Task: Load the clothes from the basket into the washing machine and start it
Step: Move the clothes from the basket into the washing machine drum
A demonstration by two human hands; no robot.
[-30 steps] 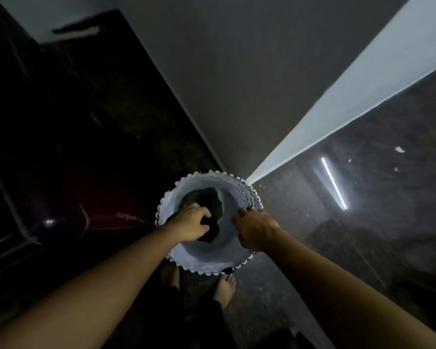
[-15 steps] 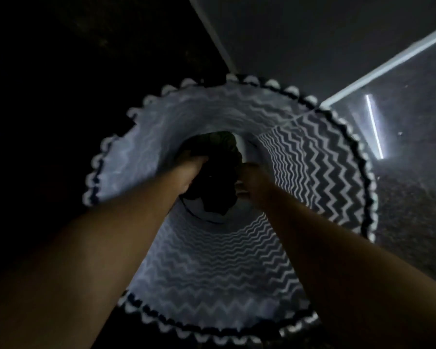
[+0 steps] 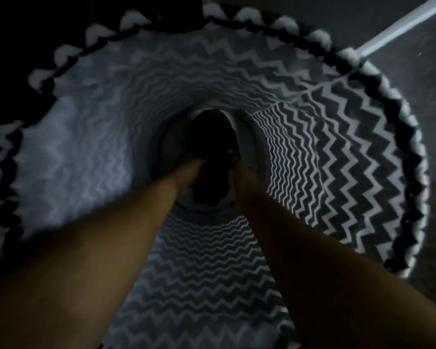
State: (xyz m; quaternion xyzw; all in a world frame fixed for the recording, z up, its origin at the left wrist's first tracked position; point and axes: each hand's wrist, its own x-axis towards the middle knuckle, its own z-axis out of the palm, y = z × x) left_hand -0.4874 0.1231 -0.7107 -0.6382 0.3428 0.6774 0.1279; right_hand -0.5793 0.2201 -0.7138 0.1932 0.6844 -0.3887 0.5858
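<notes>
Head view: hands [image 3: 190, 173] [image 3: 238, 170] at dark crumpled clothes [image 3: 212, 139], deep in zigzag-patterned basket [image 3: 337, 147].

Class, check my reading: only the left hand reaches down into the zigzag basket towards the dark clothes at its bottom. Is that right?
No, one hand is missing. The head view shows the left hand and the right hand both reaching down into the zigzag basket towards the dark clothes at its bottom. Their grip is too dark to judge.
</notes>
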